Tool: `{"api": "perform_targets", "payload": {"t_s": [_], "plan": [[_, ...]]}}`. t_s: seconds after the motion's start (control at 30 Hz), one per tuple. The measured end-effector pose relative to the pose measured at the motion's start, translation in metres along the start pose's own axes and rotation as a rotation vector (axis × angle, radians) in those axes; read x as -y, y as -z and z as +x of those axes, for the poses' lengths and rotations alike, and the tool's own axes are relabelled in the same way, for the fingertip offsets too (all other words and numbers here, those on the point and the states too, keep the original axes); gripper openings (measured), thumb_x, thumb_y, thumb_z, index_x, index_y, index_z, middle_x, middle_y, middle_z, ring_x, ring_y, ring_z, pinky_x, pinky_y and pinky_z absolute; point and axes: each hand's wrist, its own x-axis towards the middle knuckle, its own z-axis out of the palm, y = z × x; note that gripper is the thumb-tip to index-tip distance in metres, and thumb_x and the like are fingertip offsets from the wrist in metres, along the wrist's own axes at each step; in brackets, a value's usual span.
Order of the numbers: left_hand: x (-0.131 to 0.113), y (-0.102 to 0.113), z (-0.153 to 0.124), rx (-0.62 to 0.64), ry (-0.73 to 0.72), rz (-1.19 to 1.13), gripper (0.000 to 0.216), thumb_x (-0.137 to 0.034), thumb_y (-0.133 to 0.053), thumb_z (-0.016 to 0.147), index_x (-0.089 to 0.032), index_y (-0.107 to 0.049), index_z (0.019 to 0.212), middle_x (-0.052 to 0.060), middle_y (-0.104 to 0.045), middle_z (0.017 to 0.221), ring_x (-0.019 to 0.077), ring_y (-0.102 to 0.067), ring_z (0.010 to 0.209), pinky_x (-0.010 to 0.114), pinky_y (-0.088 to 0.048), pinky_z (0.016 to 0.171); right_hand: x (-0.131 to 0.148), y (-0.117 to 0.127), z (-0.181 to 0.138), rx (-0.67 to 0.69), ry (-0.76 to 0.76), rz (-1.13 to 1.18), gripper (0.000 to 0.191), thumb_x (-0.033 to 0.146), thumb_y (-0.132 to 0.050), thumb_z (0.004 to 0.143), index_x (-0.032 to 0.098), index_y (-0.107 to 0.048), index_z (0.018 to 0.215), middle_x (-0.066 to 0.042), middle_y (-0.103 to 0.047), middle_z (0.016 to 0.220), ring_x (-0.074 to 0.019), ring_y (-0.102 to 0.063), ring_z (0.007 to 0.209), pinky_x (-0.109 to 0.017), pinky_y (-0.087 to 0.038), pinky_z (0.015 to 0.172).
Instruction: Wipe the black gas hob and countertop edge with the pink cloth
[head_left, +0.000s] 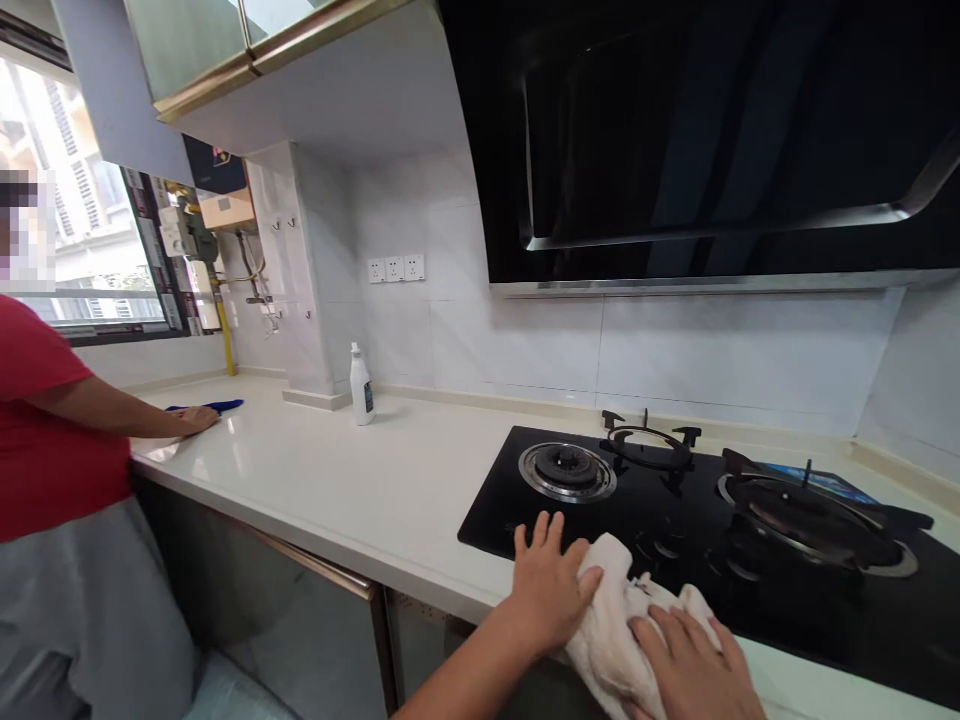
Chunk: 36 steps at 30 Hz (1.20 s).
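Observation:
A crumpled white cloth (pixel 615 620) lies on the front edge of the black glass gas hob (pixel 495 525). My left hand (pixel 547 585) rests flat on the hob's front left part, fingers stretched out, its thumb against the cloth. My right hand (pixel 694 665) presses down on the cloth with fingers laid flat over it. The left burner (pixel 567 470) sits bare, and its pan support (pixel 651 447) stands just behind to the right. The right burner (pixel 814 520) has its support on.
A white spray bottle (pixel 361 385) stands on the pale worktop (pixel 337 480) near the wall. At the left, another person in a red top has a hand (pixel 196 420) on a blue cloth (pixel 214 407). A black extractor hood (pixel 712 140) hangs above.

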Motion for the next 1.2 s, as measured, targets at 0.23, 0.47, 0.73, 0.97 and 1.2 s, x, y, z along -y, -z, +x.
{"api": "perform_targets", "payload": {"t_s": [0.23,0.47,0.73,0.97,1.2], "plan": [[0.101,0.033,-0.022,-0.059,0.192,0.248,0.052,-0.06,-0.042,0.103,-0.03,-0.06,0.142,0.016,-0.045,0.158,0.0395,-0.037,0.147,0.067,-0.03,0.115,0.099,-0.001,0.081,0.155,0.003,0.252,0.058,0.059,-0.075,0.075,0.024,-0.062,0.119,-0.013,-0.066,0.121,-0.0355,-0.056,0.113,-0.062,-0.023,0.111],[0.159,0.069,-0.033,0.057,0.183,0.361,0.037,-0.047,-0.04,0.106,-0.035,-0.064,0.131,0.008,-0.064,0.136,0.0315,-0.056,0.124,0.053,-0.046,0.098,0.156,0.003,0.137,0.185,0.096,0.353,0.063,0.059,-0.071,0.08,0.021,-0.056,0.127,-0.012,-0.06,0.133,-0.033,-0.048,0.126,-0.058,-0.02,0.117],[0.165,0.07,-0.033,0.029,0.242,0.227,0.036,-0.04,-0.04,0.105,-0.036,-0.068,0.127,0.003,-0.063,0.142,0.0266,-0.05,0.135,0.046,-0.04,0.108,0.165,0.004,0.14,0.172,0.049,0.449,0.065,0.052,-0.073,0.08,0.021,-0.051,0.132,-0.011,-0.059,0.132,-0.0307,-0.05,0.124,-0.057,-0.023,0.117],[0.172,0.062,-0.03,-0.038,0.36,0.21,0.04,-0.043,-0.038,0.105,-0.032,-0.065,0.133,0.003,-0.062,0.145,0.0225,-0.049,0.139,0.04,-0.041,0.111,0.147,0.002,0.114,0.088,0.004,0.543,0.06,0.046,-0.081,0.073,0.025,-0.054,0.123,-0.006,-0.063,0.124,-0.0279,-0.054,0.116,-0.053,-0.025,0.116],[0.169,0.066,-0.027,-0.064,0.408,0.203,0.041,-0.042,-0.037,0.105,-0.031,-0.067,0.13,0.004,-0.064,0.142,0.0233,-0.053,0.136,0.04,-0.042,0.111,0.093,-0.002,0.064,-0.004,-0.021,0.573,0.069,0.047,-0.084,0.066,0.031,-0.053,0.126,-0.001,-0.063,0.128,-0.0267,-0.054,0.12,-0.047,-0.019,0.116]]}}
